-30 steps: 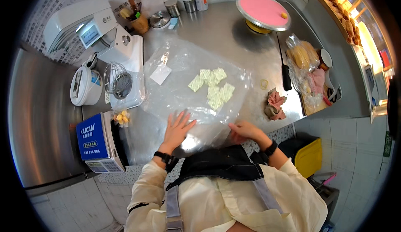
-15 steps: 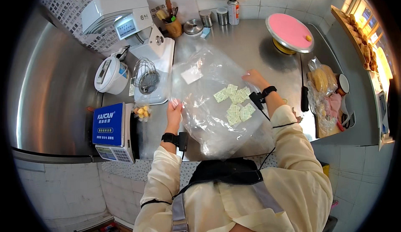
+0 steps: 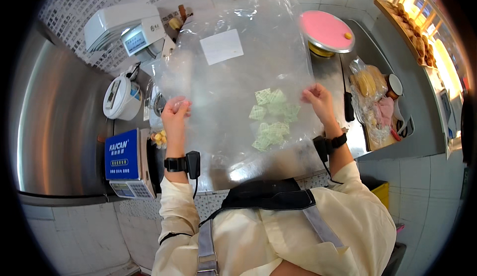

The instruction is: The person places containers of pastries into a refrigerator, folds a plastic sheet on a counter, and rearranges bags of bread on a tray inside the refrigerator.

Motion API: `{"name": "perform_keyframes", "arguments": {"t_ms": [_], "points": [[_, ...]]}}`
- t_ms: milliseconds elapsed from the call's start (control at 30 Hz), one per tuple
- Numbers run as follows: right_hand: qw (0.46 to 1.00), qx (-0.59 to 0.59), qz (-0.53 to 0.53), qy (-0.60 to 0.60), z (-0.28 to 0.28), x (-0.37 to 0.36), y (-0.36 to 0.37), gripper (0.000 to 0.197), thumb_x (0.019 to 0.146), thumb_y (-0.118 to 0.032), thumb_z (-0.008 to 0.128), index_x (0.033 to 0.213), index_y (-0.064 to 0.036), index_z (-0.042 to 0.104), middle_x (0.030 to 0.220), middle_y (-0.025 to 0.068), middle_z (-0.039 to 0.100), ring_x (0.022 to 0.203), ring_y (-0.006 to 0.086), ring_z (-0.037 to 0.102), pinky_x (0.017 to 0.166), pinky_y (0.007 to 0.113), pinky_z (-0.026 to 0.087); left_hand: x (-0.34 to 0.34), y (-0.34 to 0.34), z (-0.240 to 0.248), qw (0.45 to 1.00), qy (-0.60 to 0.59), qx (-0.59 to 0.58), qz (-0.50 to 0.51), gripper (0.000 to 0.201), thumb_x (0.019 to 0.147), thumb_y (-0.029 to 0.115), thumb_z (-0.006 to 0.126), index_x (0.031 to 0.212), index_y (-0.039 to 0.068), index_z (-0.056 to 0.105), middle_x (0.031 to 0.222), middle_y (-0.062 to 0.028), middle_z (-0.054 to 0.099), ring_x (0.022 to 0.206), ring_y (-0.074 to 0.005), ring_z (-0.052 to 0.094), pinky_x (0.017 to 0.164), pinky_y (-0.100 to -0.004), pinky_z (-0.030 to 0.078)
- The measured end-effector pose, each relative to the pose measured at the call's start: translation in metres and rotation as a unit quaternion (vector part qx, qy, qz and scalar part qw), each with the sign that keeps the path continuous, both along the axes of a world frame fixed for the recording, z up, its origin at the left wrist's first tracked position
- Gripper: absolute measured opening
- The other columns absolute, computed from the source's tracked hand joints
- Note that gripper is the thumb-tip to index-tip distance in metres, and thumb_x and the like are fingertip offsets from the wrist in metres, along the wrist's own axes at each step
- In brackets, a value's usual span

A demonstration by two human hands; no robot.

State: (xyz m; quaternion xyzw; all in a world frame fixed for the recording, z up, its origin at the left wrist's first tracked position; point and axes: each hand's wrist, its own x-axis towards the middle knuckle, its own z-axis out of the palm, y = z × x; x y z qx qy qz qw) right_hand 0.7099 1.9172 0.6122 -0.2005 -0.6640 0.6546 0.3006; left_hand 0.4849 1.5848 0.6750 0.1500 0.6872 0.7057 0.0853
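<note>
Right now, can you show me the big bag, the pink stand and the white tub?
Big bag (image 3: pixel 226 102): head view, middle of its clear sheet.
Pink stand (image 3: pixel 325 30): head view, its round top.
White tub (image 3: pixel 122 99): head view, its lid.

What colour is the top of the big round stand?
The round stand's top is pink, shown best in the head view.

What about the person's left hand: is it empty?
No, the left hand pinches the left edge of the large clear plastic bag.
</note>
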Motion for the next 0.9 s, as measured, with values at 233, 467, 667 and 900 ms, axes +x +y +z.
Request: {"name": "perform_keyframes", "arguments": {"t_ms": [233, 467, 667, 900], "points": [[0.984, -0.044, 0.021, -0.17, -0.012, 0.003, 0.012, 0.017, 0.083, -0.014, 0.061, 0.084, 0.0012, 0.054, 0.076, 0.006, 0.06, 0.068, 0.0145, 0.061, 0.059, 0.026, 0.05, -0.056, -0.002, -0.038, 0.978, -0.11, -0.134, -0.12, 0.026, 0.079, 0.012, 0.064, 0.102, 0.002, 0.056, 0.099, -0.0135, 0.062, 0.08, -0.0166, 0.06, 0.068, -0.0285, 0.048], [0.869, 0.46, -0.103, -0.146, -0.099, -0.014, -0.007, 0.017, 0.079, -0.015, 0.062, 0.087, -0.001, 0.057, 0.09, 0.0108, 0.06, 0.087, 0.0283, 0.057, 0.077, 0.039, 0.045, 0.015, -0.001, -0.093, 0.802, 0.448, -0.352, -0.177, 0.053, 0.08, 0.012, 0.057, 0.13, 0.005, 0.039, 0.135, -0.0161, 0.037, 0.124, -0.0308, 0.036, 0.103, -0.0418, 0.028], [0.795, 0.496, 0.339, -0.086, -0.066, 0.09, -0.089, 0.029, 0.071, -0.013, 0.062, 0.099, -0.0098, 0.058, 0.093, 0.0075, 0.058, 0.088, 0.0266, 0.055, 0.077, 0.037, 0.044, 0.108, -0.066, -0.122, 0.711, 0.364, -0.489, -0.352, 0.05, 0.087, 0.029, 0.048, 0.135, 0.022, 0.036, 0.143, -0.008, 0.028, 0.131, -0.0282, 0.025, 0.107, -0.0464, 0.017], [0.717, 0.533, 0.429, -0.131, -0.091, 0.092, -0.131, 0.05, 0.083, -0.016, 0.044, 0.132, -0.0176, 0.039, 0.121, 0.0048, 0.048, 0.102, 0.0206, 0.05, 0.087, 0.032, 0.041, 0.113, -0.074, -0.162, 0.689, 0.38, -0.522, -0.329, 0.049, 0.089, 0.036, 0.045, 0.136, 0.027, 0.035, 0.144, -0.0066, 0.026, 0.133, -0.027, 0.022, 0.107, -0.0488, 0.014]]}}
